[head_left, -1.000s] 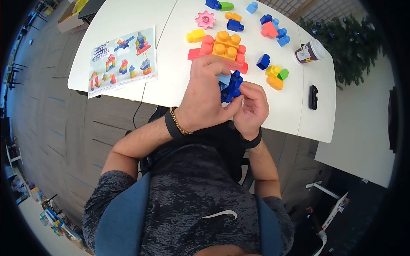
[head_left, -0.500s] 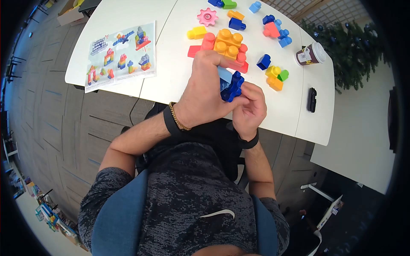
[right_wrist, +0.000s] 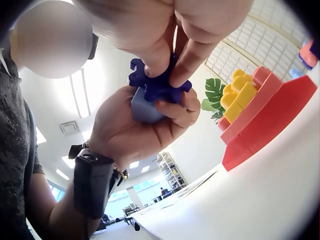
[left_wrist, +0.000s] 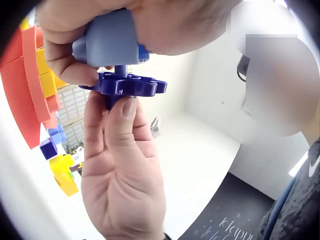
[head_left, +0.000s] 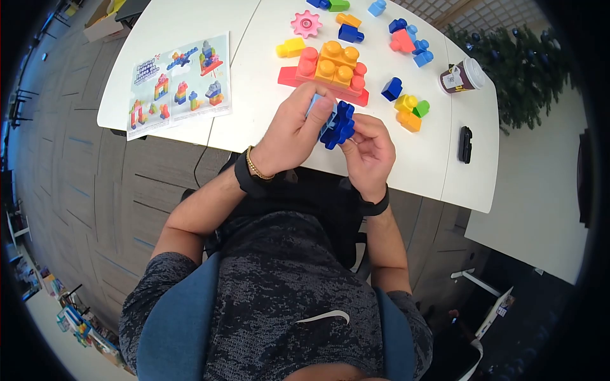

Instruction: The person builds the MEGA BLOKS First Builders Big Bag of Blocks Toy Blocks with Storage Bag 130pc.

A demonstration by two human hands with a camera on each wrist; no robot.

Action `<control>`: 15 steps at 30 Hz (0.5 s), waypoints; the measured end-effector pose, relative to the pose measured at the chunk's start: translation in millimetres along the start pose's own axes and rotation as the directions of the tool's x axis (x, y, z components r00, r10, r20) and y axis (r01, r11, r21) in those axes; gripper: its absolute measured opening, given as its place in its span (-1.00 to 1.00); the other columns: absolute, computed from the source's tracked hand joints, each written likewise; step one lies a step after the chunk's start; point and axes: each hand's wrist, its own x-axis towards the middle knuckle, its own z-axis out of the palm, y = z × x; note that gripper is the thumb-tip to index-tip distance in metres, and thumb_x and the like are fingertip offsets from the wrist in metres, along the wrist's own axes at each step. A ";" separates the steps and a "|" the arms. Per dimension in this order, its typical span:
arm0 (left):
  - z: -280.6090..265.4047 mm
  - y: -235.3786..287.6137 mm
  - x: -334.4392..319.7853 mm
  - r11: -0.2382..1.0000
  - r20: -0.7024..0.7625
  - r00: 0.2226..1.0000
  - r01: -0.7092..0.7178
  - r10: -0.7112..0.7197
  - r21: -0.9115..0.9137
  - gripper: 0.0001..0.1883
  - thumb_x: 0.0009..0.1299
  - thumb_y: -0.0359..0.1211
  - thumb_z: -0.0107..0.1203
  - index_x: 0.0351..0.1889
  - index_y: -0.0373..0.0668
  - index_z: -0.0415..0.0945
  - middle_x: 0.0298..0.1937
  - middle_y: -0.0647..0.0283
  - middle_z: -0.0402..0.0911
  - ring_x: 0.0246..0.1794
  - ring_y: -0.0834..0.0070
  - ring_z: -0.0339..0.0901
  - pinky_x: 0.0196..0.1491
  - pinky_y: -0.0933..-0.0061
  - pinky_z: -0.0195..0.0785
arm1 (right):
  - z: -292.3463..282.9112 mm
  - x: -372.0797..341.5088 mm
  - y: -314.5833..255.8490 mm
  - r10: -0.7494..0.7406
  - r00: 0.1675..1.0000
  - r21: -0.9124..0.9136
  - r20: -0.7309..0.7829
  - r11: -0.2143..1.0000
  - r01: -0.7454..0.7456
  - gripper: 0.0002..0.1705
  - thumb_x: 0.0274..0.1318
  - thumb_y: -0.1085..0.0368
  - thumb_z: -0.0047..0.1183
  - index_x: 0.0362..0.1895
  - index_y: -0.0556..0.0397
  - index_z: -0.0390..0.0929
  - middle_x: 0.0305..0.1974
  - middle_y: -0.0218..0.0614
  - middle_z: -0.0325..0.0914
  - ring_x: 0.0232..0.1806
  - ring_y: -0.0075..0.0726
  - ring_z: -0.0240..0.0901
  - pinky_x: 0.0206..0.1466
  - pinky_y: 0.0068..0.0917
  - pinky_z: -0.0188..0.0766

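Note:
My left hand (head_left: 287, 134) grips a light blue building block (left_wrist: 112, 39), its thumb laid along the block. The fingers of my right hand (head_left: 372, 152) pinch a dark blue toy gear (head_left: 338, 126) near its middle. In the left wrist view the gear sits close against the open end of the block, and a short blue peg (left_wrist: 121, 70) shows between them. Both pieces are held over the front of the table. Just beyond them stands a red base (head_left: 289, 76) carrying red and yellow-orange blocks (head_left: 338, 57).
On the white table (head_left: 254, 82) lie a printed picture sheet (head_left: 181, 86), a pink gear (head_left: 306, 24), a yellow block (head_left: 291, 47) and several loose blocks toward the back. A dark blue block (head_left: 392, 89), a paper cup (head_left: 460, 76) and a black case (head_left: 466, 145) are at the right.
My left hand has turned and drawn slightly left; its thumb moved from beside the right fingers back onto the light blue block. The gear has tilted. My right hand still pinches it.

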 end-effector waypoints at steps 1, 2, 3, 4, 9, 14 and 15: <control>-0.5 -2.3 -0.7 1.000 0.001 1.000 0.001 -0.001 0.000 -0.56 0.79 -0.01 -0.20 0.06 -0.21 0.48 -0.22 0.36 0.52 -0.28 0.68 0.45 -0.17 0.59 0.37 | -0.4 1.7 -0.3 0.001 1.000 0.000 -0.001 1.000 -0.001 -0.60 0.23 0.68 0.26 0.14 0.31 0.53 0.16 -0.04 0.52 0.16 -0.25 0.63 0.26 -0.34 0.66; -0.9 -5.2 -1.6 0.992 0.035 0.996 0.085 -0.083 -0.090 -0.54 0.79 0.00 -0.24 0.07 -0.19 0.49 -0.21 0.37 0.52 -0.27 0.69 0.44 -0.17 0.59 0.39 | -0.9 2.7 -1.1 -0.019 1.000 -0.025 0.015 1.000 0.020 -0.60 0.22 0.68 0.26 0.13 0.30 0.53 0.15 -0.03 0.53 0.15 -0.25 0.64 0.24 -0.34 0.68; -1.9 -7.4 -1.8 0.969 0.076 0.984 0.171 -0.160 -0.177 -0.53 0.80 0.02 -0.27 0.07 -0.18 0.49 -0.21 0.39 0.53 -0.27 0.70 0.44 -0.17 0.60 0.40 | -1.9 2.7 -1.7 -0.039 0.999 -0.049 0.033 0.998 0.041 -0.60 0.22 0.68 0.27 0.13 0.30 0.54 0.15 -0.03 0.53 0.13 -0.25 0.64 0.23 -0.34 0.69; -5.7 -6.7 0.0 0.969 0.076 0.984 0.173 -0.162 -0.179 -0.53 0.80 0.02 -0.27 0.07 -0.18 0.49 -0.21 0.39 0.53 -0.27 0.70 0.44 -0.17 0.60 0.40 | -3.6 0.6 -0.7 -0.037 0.999 -0.050 0.033 0.998 0.038 -0.60 0.22 0.68 0.27 0.13 0.30 0.54 0.15 -0.03 0.53 0.13 -0.25 0.64 0.23 -0.34 0.69; -3.8 -12.6 -1.1 0.993 -0.020 0.997 0.077 -0.079 -0.086 -0.55 0.80 0.00 -0.28 0.11 -0.15 0.48 -0.21 0.38 0.52 -0.25 0.71 0.42 -0.14 0.61 0.39 | -8.3 2.2 -5.3 -0.032 0.999 -0.217 0.031 0.975 0.038 -0.60 0.16 0.68 0.31 0.09 0.27 0.60 0.11 -0.04 0.60 0.08 -0.25 0.68 0.15 -0.38 0.71; -0.4 1.7 1.9 0.990 -0.036 0.995 -0.093 0.097 0.105 -0.61 0.80 -0.08 -0.24 0.13 -0.20 0.44 -0.15 0.36 0.47 -0.24 0.67 0.37 -0.14 0.61 0.31 | -4.2 7.1 -6.7 -0.057 0.998 -0.251 0.006 0.966 0.057 -0.62 0.15 0.65 0.34 0.06 0.27 0.63 0.05 -0.06 0.64 0.02 -0.27 0.70 0.10 -0.42 0.70; 0.0 -1.1 1.5 0.973 -0.040 0.988 -0.140 0.150 0.184 -0.61 0.80 -0.08 -0.24 0.13 -0.21 0.43 -0.15 0.36 0.46 -0.24 0.68 0.36 -0.15 0.60 0.31 | -4.8 5.8 -6.2 -0.056 0.998 -0.282 0.015 0.958 0.057 -0.63 0.15 0.64 0.35 0.05 0.27 0.63 0.05 -0.07 0.65 0.01 -0.27 0.70 0.09 -0.43 0.70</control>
